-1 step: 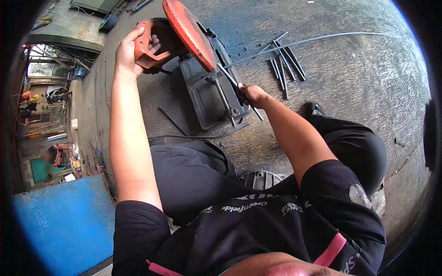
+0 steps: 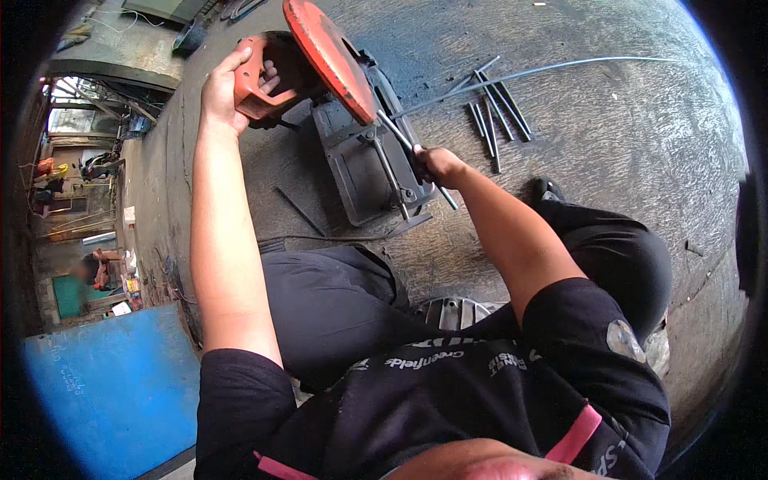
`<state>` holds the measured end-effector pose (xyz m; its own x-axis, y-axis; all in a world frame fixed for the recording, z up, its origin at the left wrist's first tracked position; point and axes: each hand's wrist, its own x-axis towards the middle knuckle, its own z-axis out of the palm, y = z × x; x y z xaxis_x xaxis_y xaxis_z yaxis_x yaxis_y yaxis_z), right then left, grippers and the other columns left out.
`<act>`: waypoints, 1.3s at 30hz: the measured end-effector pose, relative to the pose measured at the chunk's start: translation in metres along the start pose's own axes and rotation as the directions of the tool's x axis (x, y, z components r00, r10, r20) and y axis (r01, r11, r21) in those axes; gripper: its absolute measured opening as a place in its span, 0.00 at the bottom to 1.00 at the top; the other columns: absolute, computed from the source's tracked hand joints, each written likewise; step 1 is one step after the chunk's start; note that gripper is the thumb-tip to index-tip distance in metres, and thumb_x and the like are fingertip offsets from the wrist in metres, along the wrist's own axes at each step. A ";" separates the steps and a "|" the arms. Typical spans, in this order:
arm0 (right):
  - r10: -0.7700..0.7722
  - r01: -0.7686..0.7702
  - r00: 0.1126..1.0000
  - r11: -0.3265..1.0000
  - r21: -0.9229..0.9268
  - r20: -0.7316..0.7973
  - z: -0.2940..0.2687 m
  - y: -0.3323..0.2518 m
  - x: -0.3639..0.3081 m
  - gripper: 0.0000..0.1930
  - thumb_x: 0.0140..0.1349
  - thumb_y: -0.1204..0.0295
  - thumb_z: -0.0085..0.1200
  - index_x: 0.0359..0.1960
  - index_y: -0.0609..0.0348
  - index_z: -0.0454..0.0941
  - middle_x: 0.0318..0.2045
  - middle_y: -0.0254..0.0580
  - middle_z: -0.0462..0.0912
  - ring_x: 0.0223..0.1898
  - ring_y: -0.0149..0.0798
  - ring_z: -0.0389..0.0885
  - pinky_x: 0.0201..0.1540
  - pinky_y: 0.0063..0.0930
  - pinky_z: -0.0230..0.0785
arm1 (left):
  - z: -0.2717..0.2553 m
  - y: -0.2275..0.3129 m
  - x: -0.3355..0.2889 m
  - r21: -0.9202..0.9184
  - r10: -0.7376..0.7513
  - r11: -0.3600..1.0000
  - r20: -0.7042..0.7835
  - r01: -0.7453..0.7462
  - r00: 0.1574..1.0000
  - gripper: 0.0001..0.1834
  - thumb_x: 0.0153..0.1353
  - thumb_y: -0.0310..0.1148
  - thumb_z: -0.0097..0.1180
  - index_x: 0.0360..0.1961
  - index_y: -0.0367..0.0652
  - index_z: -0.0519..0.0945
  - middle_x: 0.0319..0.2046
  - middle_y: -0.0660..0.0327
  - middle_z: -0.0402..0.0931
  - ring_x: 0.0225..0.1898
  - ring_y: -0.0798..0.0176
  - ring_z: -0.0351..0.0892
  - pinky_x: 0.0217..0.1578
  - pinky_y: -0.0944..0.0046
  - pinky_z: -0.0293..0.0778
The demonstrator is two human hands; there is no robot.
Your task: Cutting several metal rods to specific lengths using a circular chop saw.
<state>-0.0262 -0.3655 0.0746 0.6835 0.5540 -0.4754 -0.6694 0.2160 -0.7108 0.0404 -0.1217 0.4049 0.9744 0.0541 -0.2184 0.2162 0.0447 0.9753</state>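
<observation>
My left hand (image 2: 222,98) is wrapped round the orange handle (image 2: 247,74) of a chop saw. The saw's round orange guard (image 2: 330,62) is tilted over a grey metal base (image 2: 352,190) on the floor. At the base's right side, my right hand (image 2: 439,166) grips a thin metal tube (image 2: 448,199). One end of the tube reaches up beside the lower edge of the guard; the other sticks out below my hand. The blade's contact with the tube is hidden by the guard. A clamp screw (image 2: 387,170) runs along the base.
Several cut metal tubes (image 2: 494,132) lie on the floor to the right. A long thin rod (image 2: 544,69) stretches rightward from the saw. One loose piece (image 2: 299,210) lies left of the base, near a dark cable (image 2: 320,238). A blue panel (image 2: 120,384) stands at lower left; a person (image 2: 102,268) is beyond.
</observation>
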 end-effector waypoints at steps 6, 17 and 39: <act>-0.019 0.009 0.996 0.994 -0.105 -0.093 -0.008 0.003 0.003 0.19 0.67 0.57 0.42 0.23 0.57 0.72 0.13 0.31 0.63 0.13 0.31 0.58 0.18 0.29 0.50 | 0.002 0.000 0.003 0.007 0.011 1.000 -0.017 -0.011 1.000 0.26 0.60 0.39 0.50 0.55 0.34 0.66 0.40 0.54 0.71 0.42 0.59 0.74 0.50 0.54 0.72; 0.058 -0.062 0.987 0.998 -0.022 -0.151 -0.015 -0.001 -0.001 0.19 0.68 0.56 0.42 0.21 0.52 0.69 0.13 0.28 0.62 0.13 0.28 0.54 0.17 0.24 0.47 | 0.005 0.008 0.004 0.105 0.031 0.994 -0.081 -0.023 0.996 0.24 0.59 0.37 0.51 0.53 0.32 0.68 0.36 0.52 0.72 0.35 0.60 0.75 0.42 0.57 0.78; 0.178 -0.209 0.972 0.955 0.211 0.155 -0.014 -0.003 -0.008 0.19 0.67 0.55 0.42 0.21 0.51 0.70 0.12 0.28 0.63 0.11 0.30 0.55 0.16 0.27 0.46 | 0.007 0.000 -0.004 0.102 0.039 0.994 -0.066 -0.032 0.997 0.27 0.62 0.41 0.48 0.56 0.31 0.64 0.39 0.53 0.70 0.42 0.56 0.74 0.48 0.53 0.75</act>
<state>-0.0256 -0.3818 0.0735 0.5000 0.7011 -0.5083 -0.8433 0.2607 -0.4700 0.0370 -0.1286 0.4064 0.9757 0.1217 -0.1822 0.1903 -0.0587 0.9800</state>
